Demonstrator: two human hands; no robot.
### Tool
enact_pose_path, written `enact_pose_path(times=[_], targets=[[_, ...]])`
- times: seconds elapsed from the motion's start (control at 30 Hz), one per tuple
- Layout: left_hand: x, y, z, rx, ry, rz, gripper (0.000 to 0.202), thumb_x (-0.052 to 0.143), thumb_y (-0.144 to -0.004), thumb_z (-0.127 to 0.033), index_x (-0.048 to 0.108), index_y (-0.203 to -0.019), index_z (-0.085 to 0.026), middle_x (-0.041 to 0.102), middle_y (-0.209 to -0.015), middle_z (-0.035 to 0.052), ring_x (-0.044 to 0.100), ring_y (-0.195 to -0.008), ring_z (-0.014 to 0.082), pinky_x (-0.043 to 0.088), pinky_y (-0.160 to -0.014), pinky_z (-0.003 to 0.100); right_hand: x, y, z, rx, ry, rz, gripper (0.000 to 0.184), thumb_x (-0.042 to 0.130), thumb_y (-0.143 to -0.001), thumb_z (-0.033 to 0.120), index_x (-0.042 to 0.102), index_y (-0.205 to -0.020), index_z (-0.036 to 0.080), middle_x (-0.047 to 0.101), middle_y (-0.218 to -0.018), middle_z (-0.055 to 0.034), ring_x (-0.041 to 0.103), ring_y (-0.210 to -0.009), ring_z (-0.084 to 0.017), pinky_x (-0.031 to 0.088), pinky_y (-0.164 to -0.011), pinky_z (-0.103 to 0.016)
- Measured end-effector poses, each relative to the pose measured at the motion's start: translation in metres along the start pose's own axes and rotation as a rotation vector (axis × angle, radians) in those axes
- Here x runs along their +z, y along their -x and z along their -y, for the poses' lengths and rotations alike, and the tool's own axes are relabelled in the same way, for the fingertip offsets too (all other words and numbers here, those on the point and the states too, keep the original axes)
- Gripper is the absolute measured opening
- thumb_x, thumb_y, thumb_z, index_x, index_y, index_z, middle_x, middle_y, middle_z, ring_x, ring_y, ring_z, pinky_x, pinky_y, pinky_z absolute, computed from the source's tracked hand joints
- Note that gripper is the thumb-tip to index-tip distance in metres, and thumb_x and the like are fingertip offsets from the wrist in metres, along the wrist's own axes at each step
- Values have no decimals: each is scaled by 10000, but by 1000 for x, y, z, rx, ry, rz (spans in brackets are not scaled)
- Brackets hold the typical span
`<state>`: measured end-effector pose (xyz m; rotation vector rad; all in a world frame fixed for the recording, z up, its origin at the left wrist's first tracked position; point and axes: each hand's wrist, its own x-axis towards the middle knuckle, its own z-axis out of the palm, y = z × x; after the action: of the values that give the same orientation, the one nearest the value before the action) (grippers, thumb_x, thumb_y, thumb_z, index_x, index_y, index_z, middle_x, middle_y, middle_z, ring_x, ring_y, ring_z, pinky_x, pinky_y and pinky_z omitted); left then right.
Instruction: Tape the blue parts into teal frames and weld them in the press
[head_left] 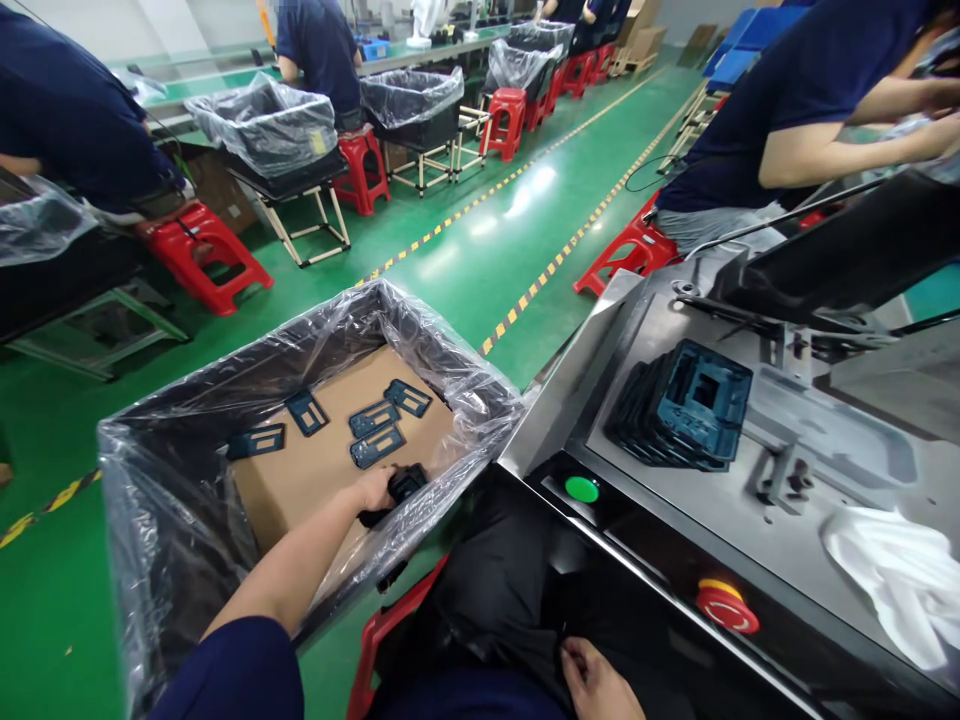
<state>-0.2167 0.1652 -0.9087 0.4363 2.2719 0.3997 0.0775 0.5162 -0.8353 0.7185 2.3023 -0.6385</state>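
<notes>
My left hand [373,490] reaches down into a plastic-lined bin [172,480] and is closed on a dark plastic part [405,485] near the bin's near right wall. Several flat dark blue-grey parts [377,443] lie on the cardboard sheet [315,470] in the bin bottom. My right hand [596,685] rests low on my dark trousers at the bottom edge, fingers curled and pinching the cloth. A stack of dark moulded parts [686,405] sits on the metal machine table [675,500] to my right.
A green button [582,489] and a red emergency stop [726,606] sit on the machine's front edge. A white cloth [900,580] lies at right. Other people sit on red stools [199,250] beside lined bins [262,125] across the green floor.
</notes>
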Motion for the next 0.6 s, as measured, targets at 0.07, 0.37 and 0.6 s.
enact_pose_path(times=[0.07,0.37,0.6], targets=[[5,-12,-2,31,15,-33,540,652,-819,-342,470,-1305,-196,435,-1388,120,465,-1215,277,404,-1014,494,0,0,0,6,0,-11,318,340,-916,378,606,-1017,238,704,-1041,-42,657,-971,-207,448,-810,-284],[22,-28,-13,35,84,-12,555,622,-844,-380,434,-1335,-202,545,-1260,105,552,-1112,255,465,-948,482,1,-2,-2,13,-10,-52,301,366,-904,378,625,-983,247,712,-1021,-34,666,-953,-190,454,-793,-255],[25,-20,-11,-36,92,-36,584,632,-832,-397,429,-1336,-185,494,-1317,133,538,-1129,266,456,-959,488,-2,-3,0,5,-8,-34,303,354,-904,376,622,-969,251,714,-1016,-28,665,-954,-192,452,-798,-264]])
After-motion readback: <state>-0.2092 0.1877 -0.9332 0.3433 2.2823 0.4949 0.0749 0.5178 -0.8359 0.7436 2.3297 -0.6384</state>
